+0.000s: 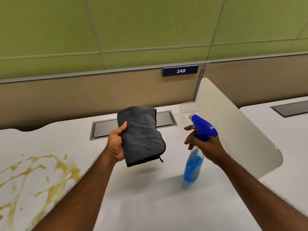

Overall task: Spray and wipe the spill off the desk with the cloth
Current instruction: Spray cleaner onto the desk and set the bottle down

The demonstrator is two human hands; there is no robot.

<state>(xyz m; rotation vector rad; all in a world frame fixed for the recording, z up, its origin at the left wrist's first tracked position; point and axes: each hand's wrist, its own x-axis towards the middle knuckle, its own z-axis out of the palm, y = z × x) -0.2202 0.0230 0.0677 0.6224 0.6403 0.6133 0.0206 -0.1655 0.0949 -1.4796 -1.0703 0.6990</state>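
The spill (pixel 38 174) lies nearest, a yellow-brown splash of streaks and drips spread over the left front part of the white desk (pixel 150 205), running off the left edge of the view. It looks untouched, so the step in hand is the spraying.

Further in, both hands are raised over the clean middle of the desk, well to the right of the mess. The left hand (pixel 116 145) is closed on a folded grey cloth (pixel 141 135), thumb on top, held clear of the surface. The right hand (pixel 206 147) is wrapped around the neck of a spray bottle (pixel 195 162) with blue liquid and a blue trigger head, forefingers stretched out by the trigger; the bottle looks lifted off the desk, though blur makes that uncertain.

To do this well, the nozzle should be swung left and aimed down at the stain before squeezing, since it now points toward the back partition. Wetting the whole splash, thin outer streaks included, and keeping the cloth out of the mist should help.

Behind are a cable hatch (pixel 165 119), a white divider (pixel 233 130) and a sign (pixel 180 71) reading 248.
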